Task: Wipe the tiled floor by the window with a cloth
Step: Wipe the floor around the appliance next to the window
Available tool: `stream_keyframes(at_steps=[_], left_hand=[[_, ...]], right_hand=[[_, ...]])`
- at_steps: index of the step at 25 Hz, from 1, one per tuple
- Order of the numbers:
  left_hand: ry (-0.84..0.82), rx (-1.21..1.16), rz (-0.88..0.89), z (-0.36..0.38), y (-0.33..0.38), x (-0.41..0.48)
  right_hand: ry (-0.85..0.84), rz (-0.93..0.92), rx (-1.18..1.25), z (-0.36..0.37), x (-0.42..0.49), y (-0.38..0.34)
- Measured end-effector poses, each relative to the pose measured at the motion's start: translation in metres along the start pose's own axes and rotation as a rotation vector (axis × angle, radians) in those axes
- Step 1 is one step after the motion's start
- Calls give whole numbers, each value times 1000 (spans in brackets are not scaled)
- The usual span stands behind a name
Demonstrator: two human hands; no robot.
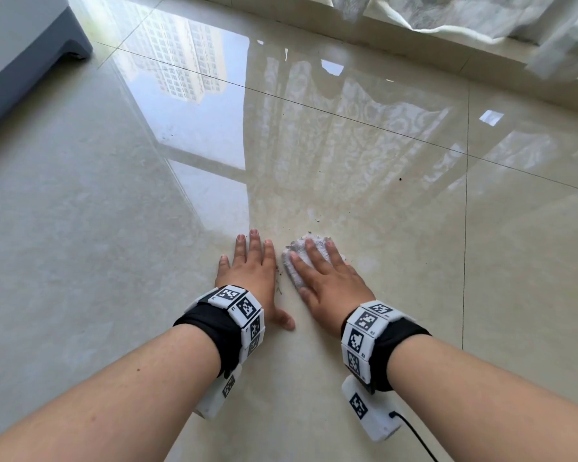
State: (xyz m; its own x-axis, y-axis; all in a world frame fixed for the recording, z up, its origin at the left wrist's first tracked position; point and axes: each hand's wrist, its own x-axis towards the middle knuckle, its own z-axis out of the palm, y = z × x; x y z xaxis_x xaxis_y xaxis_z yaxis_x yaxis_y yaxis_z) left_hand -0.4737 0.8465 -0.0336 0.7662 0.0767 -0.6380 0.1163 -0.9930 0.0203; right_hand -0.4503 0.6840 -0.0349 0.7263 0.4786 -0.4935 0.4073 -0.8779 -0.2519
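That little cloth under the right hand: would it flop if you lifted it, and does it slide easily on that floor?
Probably floppy: the cloth lies crumpled and flattened beneath the right hand. It likely slides easily, since the floor is glossy enough to mirror the curtain.

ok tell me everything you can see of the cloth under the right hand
The cloth is a small white wad of soft, textured fabric or paper, bunched rather than spread. Its far edge is soiled grey. It lies on the glossy tiled floor under the straight fingers of the right hand, which covers most of it. Dark specks of dirt lie along its left edge; the left hand rests beside it without touching.
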Motion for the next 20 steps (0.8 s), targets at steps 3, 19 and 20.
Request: stream_keyframes(at_steps=[3, 19, 20], left_hand=[[7, 4, -5, -4, 4, 0], [-20, 72, -11, -11, 19, -10], [-16, 71, -11, -12, 19, -10]], right_hand=[[55, 149, -86, -19, 3, 30], [99, 218, -54, -44, 24, 44], [95, 174, -35, -40, 26, 33]])
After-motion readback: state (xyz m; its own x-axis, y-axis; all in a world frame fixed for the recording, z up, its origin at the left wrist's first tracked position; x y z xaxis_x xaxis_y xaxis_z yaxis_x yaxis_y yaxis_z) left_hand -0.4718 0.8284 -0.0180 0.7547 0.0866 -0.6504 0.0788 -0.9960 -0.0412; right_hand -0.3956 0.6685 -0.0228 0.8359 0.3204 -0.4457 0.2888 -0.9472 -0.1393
